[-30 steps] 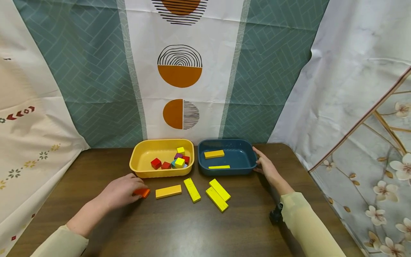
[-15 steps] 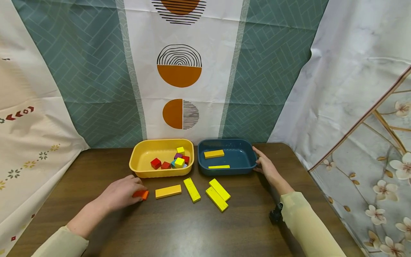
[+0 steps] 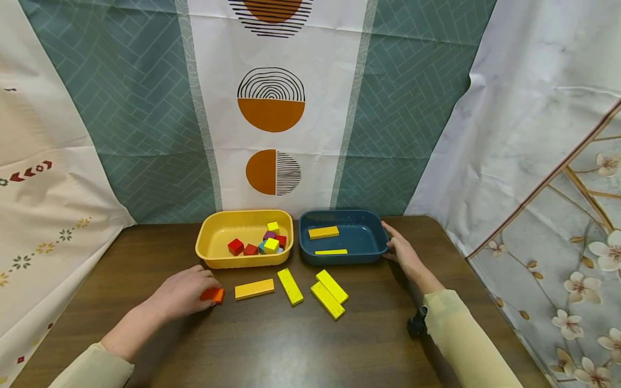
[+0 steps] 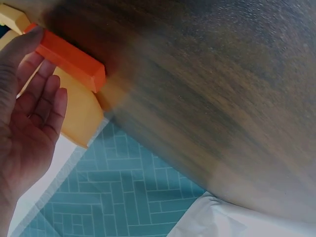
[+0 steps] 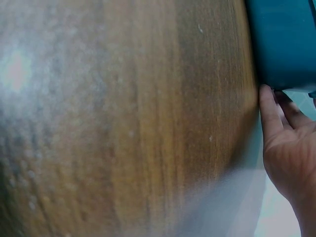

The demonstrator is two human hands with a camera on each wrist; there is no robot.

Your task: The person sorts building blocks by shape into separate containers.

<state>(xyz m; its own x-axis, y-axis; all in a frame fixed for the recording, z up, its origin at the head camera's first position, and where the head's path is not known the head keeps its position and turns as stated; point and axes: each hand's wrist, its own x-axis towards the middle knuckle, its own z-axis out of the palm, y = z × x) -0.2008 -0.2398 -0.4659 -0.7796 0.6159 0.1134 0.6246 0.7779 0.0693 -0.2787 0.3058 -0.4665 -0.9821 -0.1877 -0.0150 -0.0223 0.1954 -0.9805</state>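
At the table's left, my left hand (image 3: pixel 186 291) pinches a long orange-red wooden block (image 3: pixel 213 295) near one end. In the left wrist view the thumb (image 4: pixel 35 38) presses that block (image 4: pixel 74 61), with the fingers on its other side; the far end sticks out. My right hand (image 3: pixel 404 252) touches the right end of a dark blue tray (image 3: pixel 342 259) with its fingers fairly straight. Up close, the right wrist view has the fingertips (image 5: pixel 266 93) right at the tray's wall (image 5: pixel 289 44).
A yellow tray (image 3: pixel 245 262) with several small coloured cubes stands left of the blue one. Inside the blue tray lie a light orange block (image 3: pixel 324 233) and a yellow block (image 3: pixel 331 252). In front are another light orange block (image 3: pixel 254 289) and several yellow blocks (image 3: pixel 290 287).
The orange-red block has shifted very slightly toward the left with my left hand. My right hand and the trays stay where they were.
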